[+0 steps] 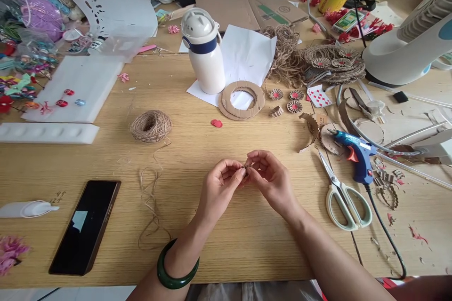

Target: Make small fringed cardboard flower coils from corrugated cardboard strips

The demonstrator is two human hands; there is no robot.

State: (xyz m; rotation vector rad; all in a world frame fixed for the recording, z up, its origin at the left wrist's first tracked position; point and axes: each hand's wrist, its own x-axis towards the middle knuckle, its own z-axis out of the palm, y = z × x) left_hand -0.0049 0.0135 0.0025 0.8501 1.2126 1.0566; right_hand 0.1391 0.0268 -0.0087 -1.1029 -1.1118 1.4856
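Close before the person's body, over the desk (pixel 247 254), the head view shows the left hand (pixel 222 183) and right hand (pixel 270 181) meeting fingertip to fingertip; between them sits a small dark piece (pixel 246 167), mostly covered by the fingers, so its make and shape are hard to tell; its smallness probably explains the grip, since it suits fingertips better than palms; the two hands seem to steady it from both sides. Beyond the hands lie a few red discs (pixel 216 123), cardboard rings (pixel 260 96) and, farther to the right, corrugated rosettes (pixel 294 106); these are perhaps grouped there to be easily seen and picked up; to the right of the right hand, scissors (pixel 348 207) and a glue gun (pixel 360 155) lie with their handles towards the person, likely for easy grasping; beyond the left hand and to its left rests a ball of twine (pixel 151 127), its loose strand trailing back towards the left forearm; farther left, a phone (pixel 86 225) lies flat. The left hand is drawn nearly closed, thumb and forefinger pinching the piece; the right hand looks slightly looser, thumb against the piece, fingers arched above.
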